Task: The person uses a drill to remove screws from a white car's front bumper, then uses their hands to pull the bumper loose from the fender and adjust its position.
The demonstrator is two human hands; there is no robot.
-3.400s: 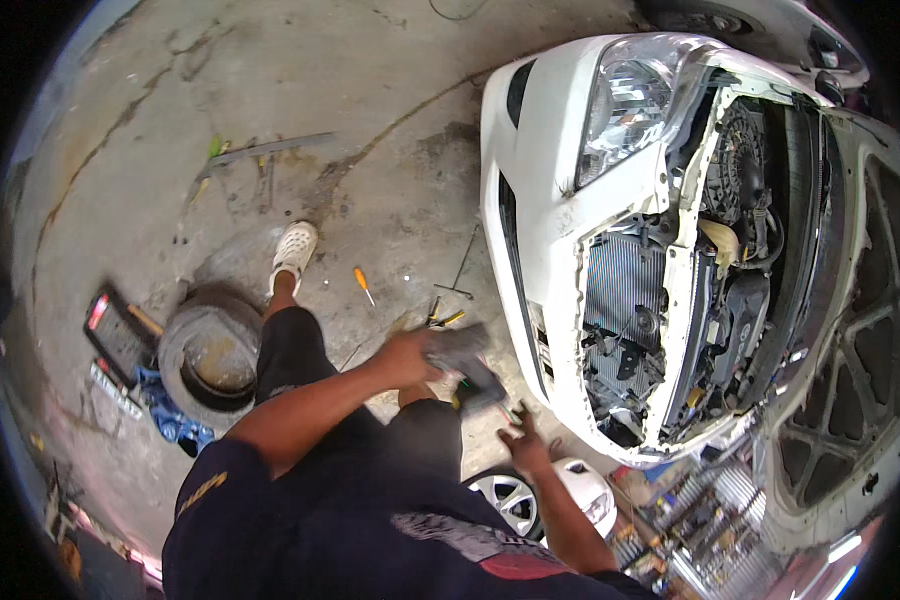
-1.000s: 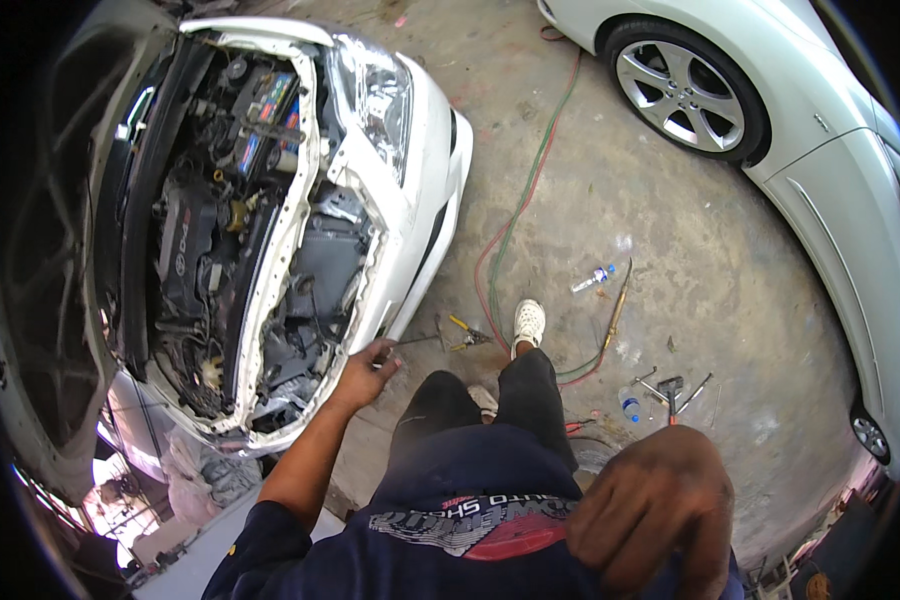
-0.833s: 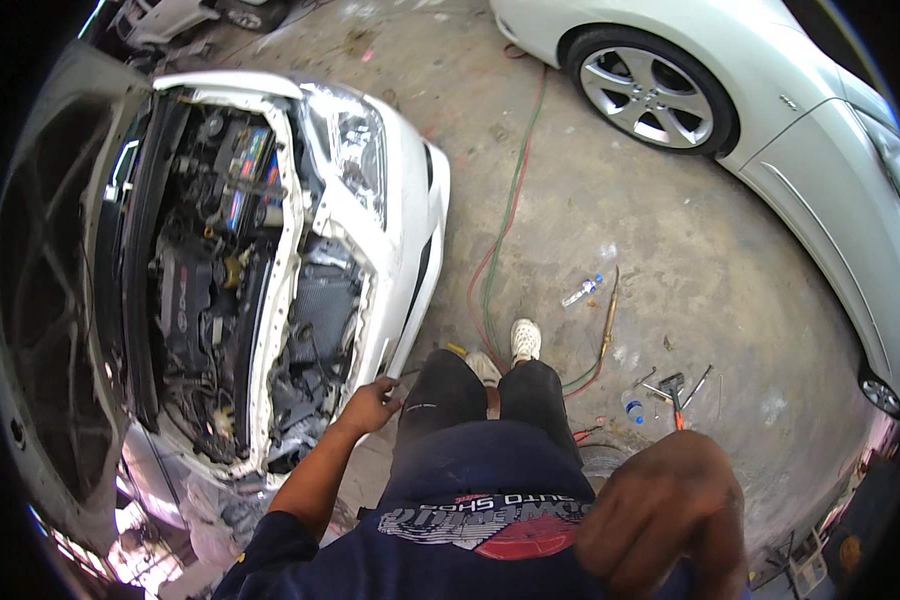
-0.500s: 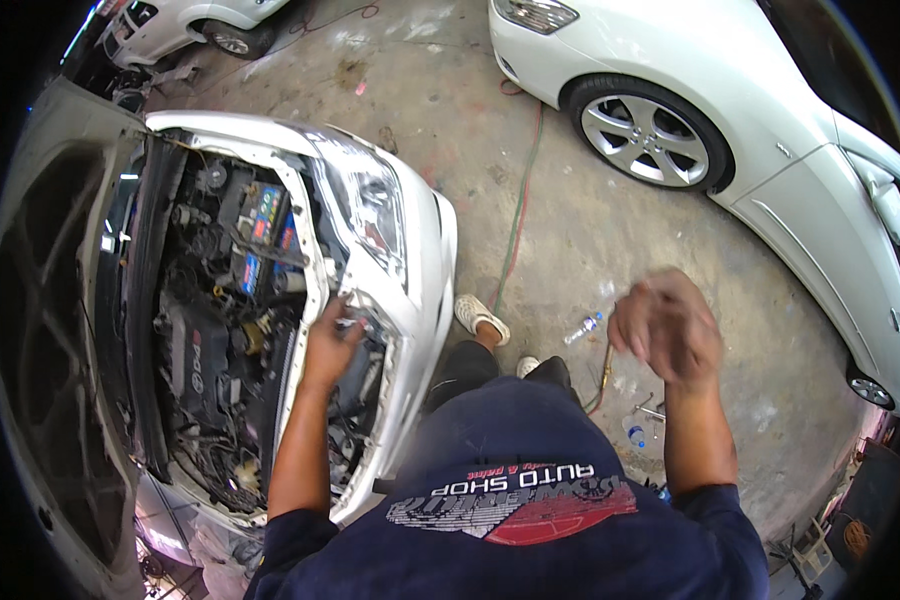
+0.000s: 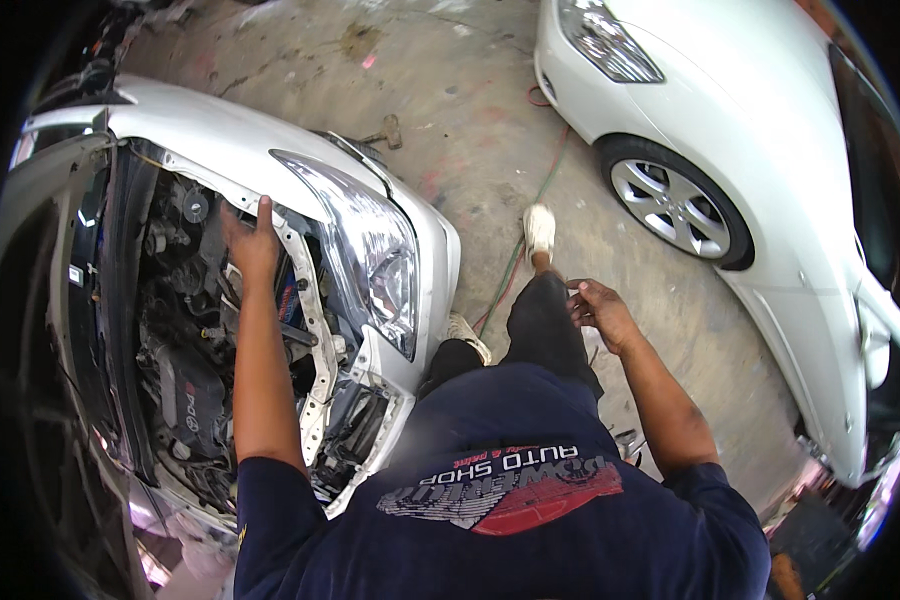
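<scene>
My left hand point(image 5: 252, 238) is over the open engine bay point(image 5: 195, 330) of a white car, its thumb and fingers spread apart. It lies beside the pale metal rail point(image 5: 295, 250) along the bay's edge and hides most of the battery point(image 5: 287, 298); whether it presses on anything I cannot tell. A large clear headlight point(image 5: 375, 265) sits in the car's front corner, to the right of that hand. My right hand point(image 5: 608, 312) is beside my dark-clothed thigh, fingers loosely bent with gaps between them. Nothing shows in its grasp.
A second white car point(image 5: 690, 60) stands at the right, its front wheel point(image 5: 675, 210) toward me. A green and red hose point(image 5: 540, 195) runs over the stained concrete floor point(image 5: 460, 130). A hammer-like tool point(image 5: 388, 132) lies beyond the bumper. The raised hood point(image 5: 40, 330) is at far left.
I have stepped forward along the car's front. My left hand has moved farther up the engine bay's edge, and my right hand has dropped from its raised place toward my thigh.
</scene>
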